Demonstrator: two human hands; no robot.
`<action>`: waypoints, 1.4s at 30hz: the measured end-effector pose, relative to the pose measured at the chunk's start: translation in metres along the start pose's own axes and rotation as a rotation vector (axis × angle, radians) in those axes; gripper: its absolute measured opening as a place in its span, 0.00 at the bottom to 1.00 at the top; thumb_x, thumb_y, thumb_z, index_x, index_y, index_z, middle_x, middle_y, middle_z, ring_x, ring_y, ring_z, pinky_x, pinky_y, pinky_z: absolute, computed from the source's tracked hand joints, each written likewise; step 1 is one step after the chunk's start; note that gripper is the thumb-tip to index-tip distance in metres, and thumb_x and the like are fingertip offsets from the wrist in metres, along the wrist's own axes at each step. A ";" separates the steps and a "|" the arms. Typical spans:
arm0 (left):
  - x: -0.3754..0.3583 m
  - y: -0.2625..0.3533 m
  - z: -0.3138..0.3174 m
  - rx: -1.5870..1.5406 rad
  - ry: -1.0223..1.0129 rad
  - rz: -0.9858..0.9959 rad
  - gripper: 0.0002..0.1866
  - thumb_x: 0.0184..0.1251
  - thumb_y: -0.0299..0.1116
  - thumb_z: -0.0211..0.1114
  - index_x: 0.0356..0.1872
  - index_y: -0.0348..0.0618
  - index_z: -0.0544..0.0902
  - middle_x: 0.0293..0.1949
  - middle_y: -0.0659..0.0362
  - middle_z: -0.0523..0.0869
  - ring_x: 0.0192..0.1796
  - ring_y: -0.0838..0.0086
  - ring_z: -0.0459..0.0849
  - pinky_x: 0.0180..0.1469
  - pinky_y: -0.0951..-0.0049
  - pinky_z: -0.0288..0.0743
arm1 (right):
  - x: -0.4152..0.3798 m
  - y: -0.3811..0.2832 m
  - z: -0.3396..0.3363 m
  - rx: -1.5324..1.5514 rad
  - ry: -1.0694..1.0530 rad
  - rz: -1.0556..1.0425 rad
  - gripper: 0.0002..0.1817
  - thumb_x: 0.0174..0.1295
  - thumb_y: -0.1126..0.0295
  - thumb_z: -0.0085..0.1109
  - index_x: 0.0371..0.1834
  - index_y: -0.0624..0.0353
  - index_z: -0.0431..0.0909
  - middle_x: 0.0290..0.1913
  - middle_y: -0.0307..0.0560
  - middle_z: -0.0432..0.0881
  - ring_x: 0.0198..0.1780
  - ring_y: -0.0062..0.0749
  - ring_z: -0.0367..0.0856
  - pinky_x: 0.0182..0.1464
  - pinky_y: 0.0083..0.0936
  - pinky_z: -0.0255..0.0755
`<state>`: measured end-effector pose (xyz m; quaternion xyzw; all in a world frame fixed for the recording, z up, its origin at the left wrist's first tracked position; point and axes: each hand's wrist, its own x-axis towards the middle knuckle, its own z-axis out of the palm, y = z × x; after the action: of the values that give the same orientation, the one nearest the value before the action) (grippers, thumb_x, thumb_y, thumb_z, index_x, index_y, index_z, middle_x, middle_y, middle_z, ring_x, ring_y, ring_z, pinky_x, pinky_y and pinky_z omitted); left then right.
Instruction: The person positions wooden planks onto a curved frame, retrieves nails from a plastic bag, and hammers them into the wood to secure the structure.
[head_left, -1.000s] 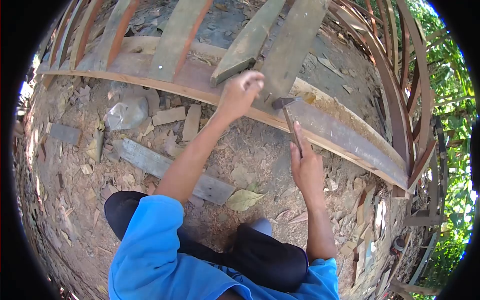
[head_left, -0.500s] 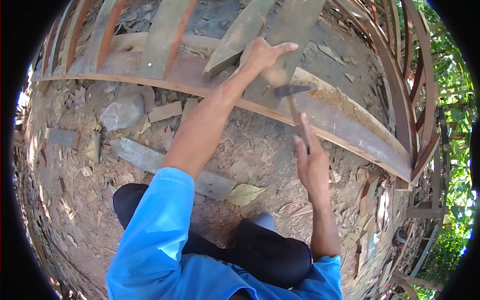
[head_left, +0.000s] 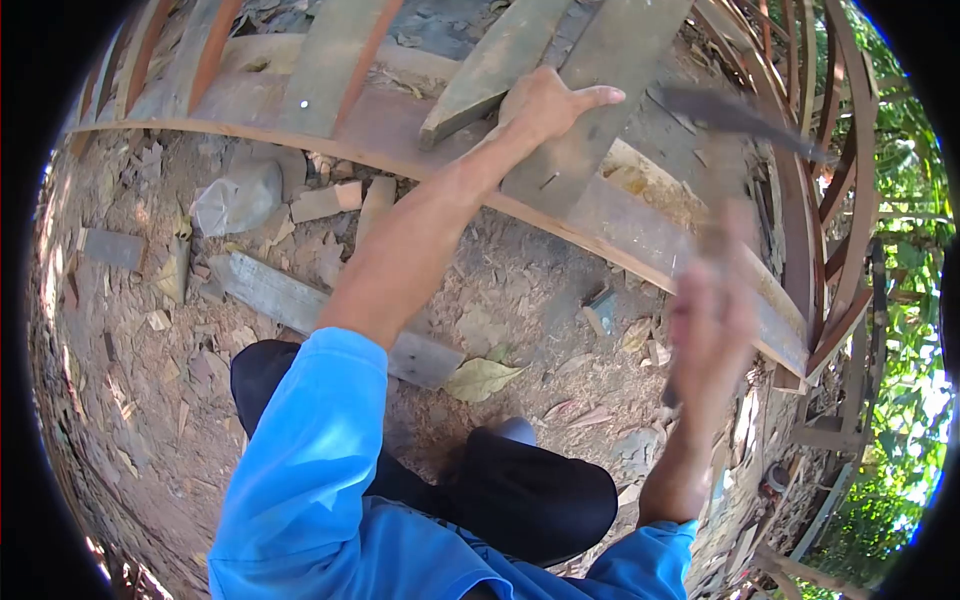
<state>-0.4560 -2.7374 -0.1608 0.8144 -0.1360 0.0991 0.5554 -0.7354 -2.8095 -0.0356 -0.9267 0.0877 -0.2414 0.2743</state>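
My left hand (head_left: 545,105) presses on a broad wooden slat (head_left: 625,60), its thumb stretched across the slat's face; its other fingers are partly hidden at the slat's left edge. A nail (head_left: 549,181) sticks up from the slat's lower end, below that hand. The slat's end rests on a long curved plank (head_left: 640,222). My right hand (head_left: 712,335) is closed around the handle of a hammer (head_left: 740,118). Hammer and hand are blurred by motion, raised to the right of the nail and apart from it.
Another slat (head_left: 490,75) lies just left of my left hand. More slats (head_left: 345,60) cross the plank at the left. Curved timbers (head_left: 790,190) rise at the right. On the ground are a clear plastic bag (head_left: 237,200), a grey board (head_left: 270,295), offcuts and dry leaves.
The hammer has swung up and right, away from the nail, with my right hand moving right too. My left hand stays on the slat while the view has shifted slightly.
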 end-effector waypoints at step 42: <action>0.008 0.006 -0.008 -0.022 -0.136 -0.057 0.47 0.44 0.79 0.69 0.19 0.29 0.83 0.19 0.45 0.84 0.26 0.55 0.87 0.34 0.56 0.81 | -0.002 0.007 0.026 -0.136 -0.313 0.004 0.28 0.71 0.70 0.55 0.74 0.59 0.66 0.65 0.64 0.77 0.69 0.53 0.73 0.72 0.41 0.64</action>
<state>-0.4504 -2.7329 -0.1504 0.8165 -0.1512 0.0258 0.5566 -0.7245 -2.8023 -0.0594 -0.9693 0.0618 -0.0873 0.2216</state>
